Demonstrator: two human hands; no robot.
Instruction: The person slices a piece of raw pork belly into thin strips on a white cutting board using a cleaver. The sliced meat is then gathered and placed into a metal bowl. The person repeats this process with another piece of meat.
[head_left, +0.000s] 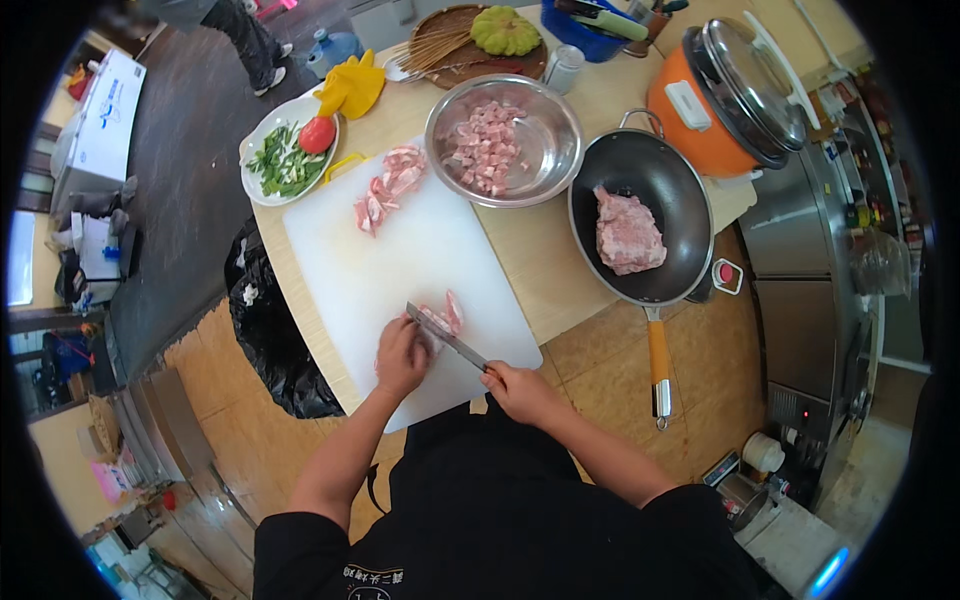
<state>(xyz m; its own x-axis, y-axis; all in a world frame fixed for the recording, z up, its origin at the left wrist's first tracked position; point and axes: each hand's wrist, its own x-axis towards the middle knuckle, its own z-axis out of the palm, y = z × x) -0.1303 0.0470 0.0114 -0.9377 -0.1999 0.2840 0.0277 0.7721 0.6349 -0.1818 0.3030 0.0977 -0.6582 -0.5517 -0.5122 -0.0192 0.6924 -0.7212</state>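
Observation:
Raw meat (448, 318) lies on the white cutting board (390, 262), partly under the blade of a kitchen knife (454, 340). The knife's handle is in my right hand (517, 390). My left hand (403, 356) rests on the meat at the blade's left side, fingers curled; they hide part of it. Sliced raw meat (388, 187) lies near the board's far edge. Beyond it, a steel bowl (555, 165) holds diced meat (489, 146). A larger raw piece (631, 231) sits in the black wok (684, 187) at the right.
A plate (259, 191) holds chopped greens and a tomato (317, 135), beside a yellow glove (351, 86). Farther back are a woven tray (450, 71) with skewers and a green squash (505, 31), and an orange cooker (679, 112). A black bag (270, 337) hangs left. Another person stands far off.

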